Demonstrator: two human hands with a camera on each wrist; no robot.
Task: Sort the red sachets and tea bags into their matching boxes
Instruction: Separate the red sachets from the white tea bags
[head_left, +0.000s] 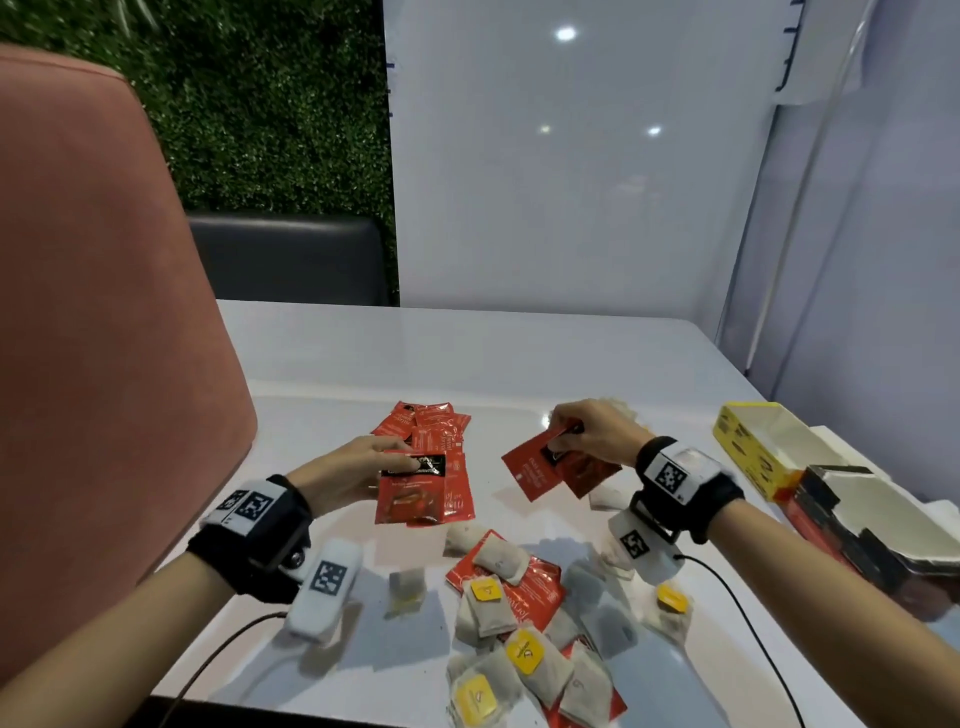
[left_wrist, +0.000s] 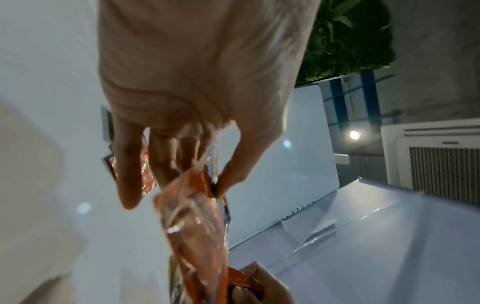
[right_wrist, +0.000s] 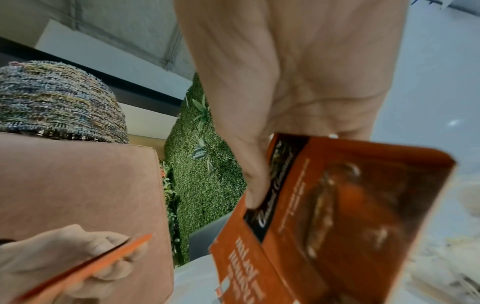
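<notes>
A glossy white worktop (head_left: 337, 358) fills the lower middle of the head view. A pile of red sachets (head_left: 436, 426) lies at its centre. Tea bags (head_left: 524, 654) with yellow tags, mixed with more sachets, are scattered at lower centre. An open yellow box (head_left: 748, 452) and a dark red box (head_left: 852, 525) sit at the right edge.

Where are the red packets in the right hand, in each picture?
Head: the red foil sachets sit right of centre, pinched by the right hand.
Left wrist: bottom edge.
Right wrist: lower right, filling the frame.
Shared landmark: green leafy wall.
</notes>
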